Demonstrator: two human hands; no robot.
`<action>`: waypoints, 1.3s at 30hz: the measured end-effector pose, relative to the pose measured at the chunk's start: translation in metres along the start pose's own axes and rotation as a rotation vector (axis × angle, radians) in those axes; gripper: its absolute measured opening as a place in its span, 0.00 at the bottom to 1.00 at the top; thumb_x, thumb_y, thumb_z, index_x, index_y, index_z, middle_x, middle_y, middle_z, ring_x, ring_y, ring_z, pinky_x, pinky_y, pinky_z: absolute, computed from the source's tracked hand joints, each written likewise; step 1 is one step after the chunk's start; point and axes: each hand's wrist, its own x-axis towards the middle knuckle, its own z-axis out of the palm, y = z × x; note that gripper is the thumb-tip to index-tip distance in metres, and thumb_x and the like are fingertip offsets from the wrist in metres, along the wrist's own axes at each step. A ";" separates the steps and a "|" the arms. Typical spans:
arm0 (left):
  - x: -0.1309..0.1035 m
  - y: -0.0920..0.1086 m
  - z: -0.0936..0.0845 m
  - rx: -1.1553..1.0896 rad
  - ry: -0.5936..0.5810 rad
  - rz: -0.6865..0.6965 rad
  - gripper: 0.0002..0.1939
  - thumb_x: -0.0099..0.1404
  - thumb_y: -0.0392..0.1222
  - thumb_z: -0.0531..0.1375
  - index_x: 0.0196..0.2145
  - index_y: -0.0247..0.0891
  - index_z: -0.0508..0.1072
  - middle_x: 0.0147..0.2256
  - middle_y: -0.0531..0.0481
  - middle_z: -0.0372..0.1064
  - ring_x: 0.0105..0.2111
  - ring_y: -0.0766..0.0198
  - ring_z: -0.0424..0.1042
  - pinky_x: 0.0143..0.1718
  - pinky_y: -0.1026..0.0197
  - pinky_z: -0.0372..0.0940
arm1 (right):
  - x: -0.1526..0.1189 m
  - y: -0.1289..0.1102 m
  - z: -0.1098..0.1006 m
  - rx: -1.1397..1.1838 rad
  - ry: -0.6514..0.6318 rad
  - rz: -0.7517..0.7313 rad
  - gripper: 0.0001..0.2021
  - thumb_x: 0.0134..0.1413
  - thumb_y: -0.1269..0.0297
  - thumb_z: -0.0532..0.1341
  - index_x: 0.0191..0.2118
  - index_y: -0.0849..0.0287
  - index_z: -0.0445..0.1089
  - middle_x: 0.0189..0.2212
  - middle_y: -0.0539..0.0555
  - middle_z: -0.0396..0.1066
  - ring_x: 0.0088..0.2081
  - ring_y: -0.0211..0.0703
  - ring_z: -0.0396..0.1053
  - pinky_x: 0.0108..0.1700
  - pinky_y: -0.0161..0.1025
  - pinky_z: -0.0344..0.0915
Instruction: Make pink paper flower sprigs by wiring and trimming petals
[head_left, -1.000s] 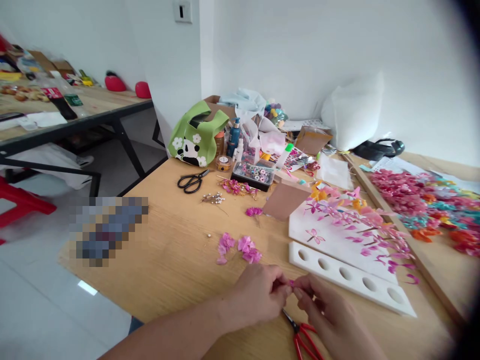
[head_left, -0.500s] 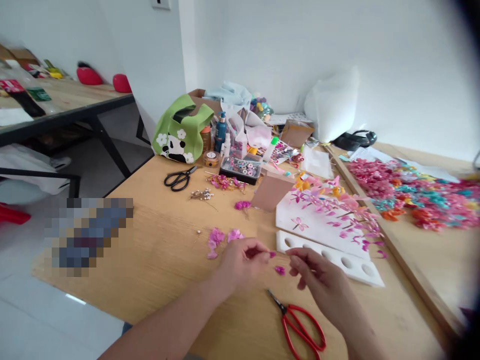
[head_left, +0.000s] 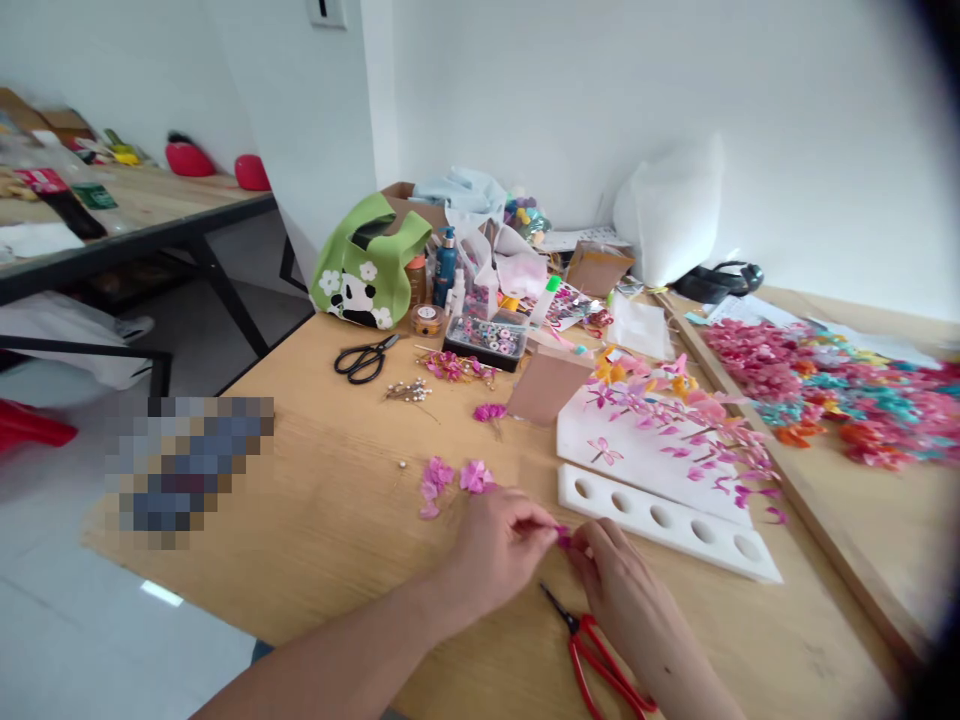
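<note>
My left hand (head_left: 510,545) pinches a small magenta petal (head_left: 562,537) between thumb and forefinger, just above the wooden table. My right hand (head_left: 615,570) meets it from the other side with bent fingers closed together; what they hold is hidden. Red-handled scissors (head_left: 600,660) lie below the hands, partly covered by my right wrist. Beyond my left hand are pink petals (head_left: 437,480) and another pink petal cluster (head_left: 475,476). A white foam strip with round holes (head_left: 660,517) lies beyond my right hand, beside a white board (head_left: 637,450) bearing pink flower sprigs (head_left: 697,425).
Black scissors (head_left: 365,360), a bundle of bead stems (head_left: 409,391) and a bead box (head_left: 486,340) lie farther back. A green panda bag (head_left: 367,265) stands by the wall. A wooden rail (head_left: 795,490) separates off a colourful flower heap (head_left: 840,390) on the right.
My hands have come together, the right one moving left and down to the petal in my left fingers. The magenta flower lying below them is no longer distinct. The view has shifted slightly.
</note>
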 end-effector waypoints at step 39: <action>-0.002 -0.008 0.013 -0.590 -0.187 -0.505 0.23 0.35 0.52 0.72 0.23 0.33 0.71 0.20 0.55 0.68 0.22 0.69 0.66 0.29 0.62 0.59 | 0.005 -0.027 -0.046 0.580 -0.174 0.023 0.12 0.55 0.53 0.60 0.30 0.57 0.72 0.25 0.53 0.71 0.26 0.41 0.69 0.27 0.33 0.68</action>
